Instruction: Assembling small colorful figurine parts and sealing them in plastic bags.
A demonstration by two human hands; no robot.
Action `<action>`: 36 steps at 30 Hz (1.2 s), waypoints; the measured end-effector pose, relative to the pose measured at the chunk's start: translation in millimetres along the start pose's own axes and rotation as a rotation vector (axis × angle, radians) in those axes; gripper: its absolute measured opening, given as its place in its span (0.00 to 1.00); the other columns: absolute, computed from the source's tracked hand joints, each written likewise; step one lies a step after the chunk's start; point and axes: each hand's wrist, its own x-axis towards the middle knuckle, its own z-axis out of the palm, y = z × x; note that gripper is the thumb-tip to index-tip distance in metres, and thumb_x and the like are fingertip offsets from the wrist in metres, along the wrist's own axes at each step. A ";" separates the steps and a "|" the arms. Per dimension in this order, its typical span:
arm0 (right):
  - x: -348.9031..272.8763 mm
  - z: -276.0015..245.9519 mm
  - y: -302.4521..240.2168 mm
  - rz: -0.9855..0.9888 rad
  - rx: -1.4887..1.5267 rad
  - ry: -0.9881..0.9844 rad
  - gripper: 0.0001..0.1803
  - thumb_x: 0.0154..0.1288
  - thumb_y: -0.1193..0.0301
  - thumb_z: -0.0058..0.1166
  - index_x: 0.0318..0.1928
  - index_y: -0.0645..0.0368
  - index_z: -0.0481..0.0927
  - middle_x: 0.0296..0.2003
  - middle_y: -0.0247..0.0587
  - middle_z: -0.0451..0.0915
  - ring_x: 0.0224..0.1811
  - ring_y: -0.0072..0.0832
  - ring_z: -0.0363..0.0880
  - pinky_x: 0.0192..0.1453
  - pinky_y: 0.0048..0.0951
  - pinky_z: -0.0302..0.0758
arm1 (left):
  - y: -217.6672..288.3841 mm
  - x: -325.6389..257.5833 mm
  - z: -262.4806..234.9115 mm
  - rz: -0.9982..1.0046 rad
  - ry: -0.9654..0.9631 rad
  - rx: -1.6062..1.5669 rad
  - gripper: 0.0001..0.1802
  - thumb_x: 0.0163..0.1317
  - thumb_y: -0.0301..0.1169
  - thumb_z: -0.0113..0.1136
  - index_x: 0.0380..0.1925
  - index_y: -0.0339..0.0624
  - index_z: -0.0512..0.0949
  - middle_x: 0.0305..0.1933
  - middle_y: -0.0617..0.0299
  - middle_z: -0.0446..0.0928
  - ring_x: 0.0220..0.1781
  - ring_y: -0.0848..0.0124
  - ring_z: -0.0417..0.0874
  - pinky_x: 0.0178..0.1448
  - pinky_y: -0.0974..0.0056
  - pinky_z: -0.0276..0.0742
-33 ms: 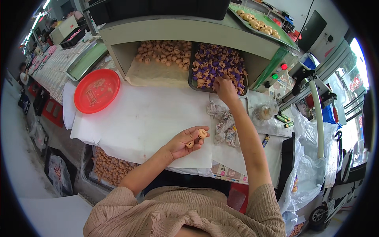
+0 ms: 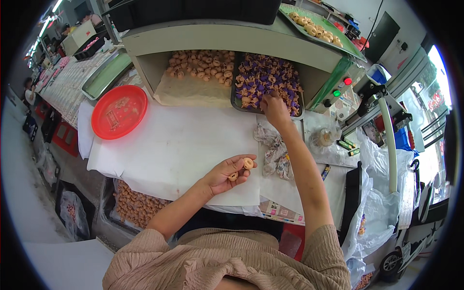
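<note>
My left hand is held above the white work surface, palm turned up and fingers curled around two small tan, round hollow pieces. One round piece with a dark opening sits at the fingertips; the other round piece rests lower against the fingers. My right hand reaches forward to a dark tray full of small purple-and-tan figure parts. Its fingers are bent together among those parts near the tray's front edge, and what they pinch is hidden.
Many tan round pieces lie on brown paper under the shelf. A red round tray stands at the left, and a crumpled cloth lies beneath my right forearm. Below the table's left front edge is a bin of tan pieces.
</note>
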 end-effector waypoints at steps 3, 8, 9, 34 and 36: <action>-8.3 -4.7 6.2 -0.110 0.004 0.064 0.07 0.52 0.76 0.60 0.33 0.63 0.79 0.34 0.53 0.77 0.35 0.49 0.78 0.40 0.42 0.75 | -7.1 2.1 3.3 0.007 -0.005 0.009 0.22 0.69 0.33 0.51 0.61 0.38 0.66 0.51 0.58 0.76 0.39 0.79 0.81 0.44 0.73 0.84; -7.7 -9.2 21.7 0.023 0.012 0.026 0.08 0.50 0.73 0.62 0.30 0.63 0.79 0.30 0.53 0.78 0.34 0.49 0.79 0.39 0.43 0.75 | -18.3 5.7 10.4 0.010 0.002 -0.025 0.23 0.69 0.37 0.50 0.61 0.38 0.65 0.49 0.57 0.74 0.39 0.77 0.78 0.43 0.72 0.86; -11.1 -12.0 19.0 0.024 0.018 0.029 0.08 0.50 0.73 0.62 0.30 0.63 0.79 0.30 0.53 0.78 0.34 0.49 0.79 0.39 0.43 0.75 | -20.0 4.3 11.3 0.015 -0.002 -0.058 0.23 0.69 0.37 0.49 0.60 0.39 0.66 0.48 0.57 0.73 0.39 0.76 0.78 0.44 0.72 0.86; -191.6 -89.8 -54.7 0.224 0.782 -0.099 0.09 0.63 0.76 0.59 0.43 0.66 0.77 0.34 0.37 0.79 0.37 0.20 0.79 0.39 0.20 0.77 | -40.9 28.4 24.4 0.074 0.149 0.265 0.18 0.64 0.30 0.59 0.54 0.41 0.73 0.41 0.65 0.77 0.37 0.79 0.80 0.43 0.73 0.82; -195.6 -87.9 -49.9 0.258 0.786 -0.060 0.09 0.62 0.77 0.60 0.42 0.67 0.77 0.34 0.37 0.79 0.36 0.20 0.79 0.40 0.20 0.77 | -43.2 31.3 28.2 0.077 0.186 0.331 0.17 0.64 0.30 0.59 0.53 0.40 0.74 0.39 0.65 0.77 0.35 0.79 0.78 0.38 0.74 0.80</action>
